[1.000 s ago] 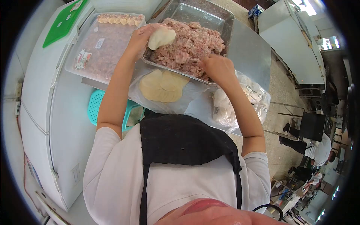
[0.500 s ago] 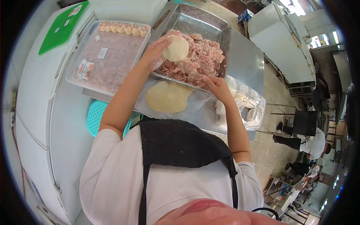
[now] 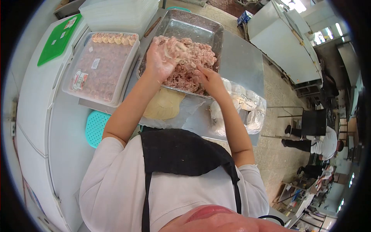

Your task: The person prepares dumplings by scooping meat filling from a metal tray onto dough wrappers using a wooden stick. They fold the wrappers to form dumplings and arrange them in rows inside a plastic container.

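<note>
My left hand (image 3: 159, 62) is cupped round a dough wrapper with meat on it (image 3: 176, 50), over the left side of a metal tray (image 3: 221, 38). Ground meat (image 3: 203, 58) fills the near part of that tray. My right hand (image 3: 209, 80) is closed at the meat beside the wrapper; the thing in its fingers is mostly hidden. A stack of round wrappers (image 3: 164, 105) lies on plastic just below the tray. To the left, a row of filled pieces (image 3: 114, 38) lines the far edge of a plastic container (image 3: 66, 89).
A plastic bag of white items (image 3: 251, 104) lies right of the wrappers. A green board (image 3: 58, 40) rests on the white freezer at left. Nearby are stacked plastic containers (image 3: 116, 15) and a turquoise perforated basket (image 3: 96, 127). Another person (image 3: 326, 145) stands far right.
The wrapper in my left hand was flat and bare-faced; now it is cupped, with meat on it. My right hand has moved left and up, closer to it. The view has shifted slightly.
</note>
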